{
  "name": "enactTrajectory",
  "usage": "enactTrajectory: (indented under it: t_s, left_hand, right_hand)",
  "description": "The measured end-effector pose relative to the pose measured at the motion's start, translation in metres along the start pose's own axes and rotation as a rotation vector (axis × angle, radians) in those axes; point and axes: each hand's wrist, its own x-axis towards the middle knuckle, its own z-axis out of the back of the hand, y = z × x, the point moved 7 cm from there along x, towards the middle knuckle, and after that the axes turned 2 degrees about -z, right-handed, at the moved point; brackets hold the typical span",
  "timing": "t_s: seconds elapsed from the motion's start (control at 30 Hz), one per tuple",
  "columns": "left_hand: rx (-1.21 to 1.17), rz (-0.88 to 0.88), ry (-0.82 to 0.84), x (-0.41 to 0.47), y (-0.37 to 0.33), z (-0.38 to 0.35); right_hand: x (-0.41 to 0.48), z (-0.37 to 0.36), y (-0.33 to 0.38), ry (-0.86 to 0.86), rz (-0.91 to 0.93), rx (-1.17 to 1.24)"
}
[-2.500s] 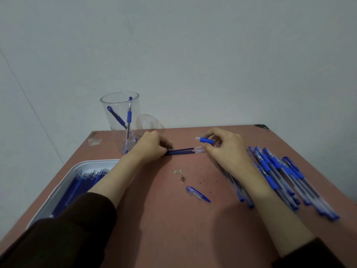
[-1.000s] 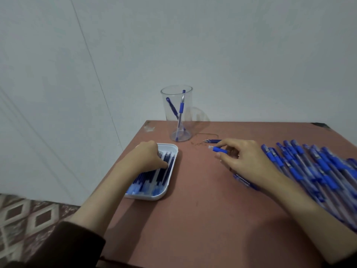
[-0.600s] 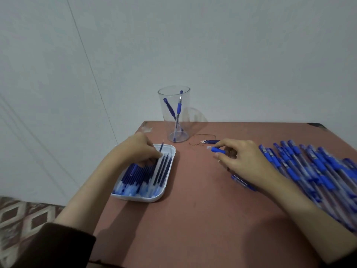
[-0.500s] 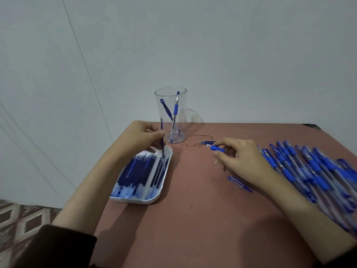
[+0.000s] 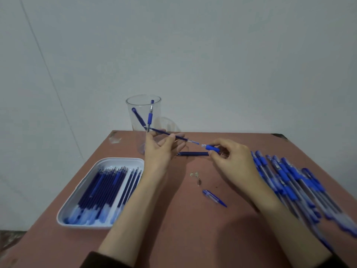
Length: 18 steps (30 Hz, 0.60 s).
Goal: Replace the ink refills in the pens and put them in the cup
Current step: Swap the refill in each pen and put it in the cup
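Refill, pinched by the left hand, is aimed at the pen barrel gripped by the right hand before the cup; insertion is judged next, alignment being required

Dim, cool, even light; soft shadows; wide-angle edges blur and bend.

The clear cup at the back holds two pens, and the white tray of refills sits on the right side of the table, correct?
Not quite. The head view shows the white tray of refills on the left side of the table; the pile of loose pens lies on the right. The clear cup does hold two pens.
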Motion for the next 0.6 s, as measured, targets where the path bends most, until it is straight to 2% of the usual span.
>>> enactTrajectory:
  t_s: [0.6]
  left_hand:
    - [0.015,-0.042,0.047,-0.0038,-0.0024,-0.0002]
  right_hand:
    - [-0.0031,0.0021,0.0084,0.009,0.029,0.043]
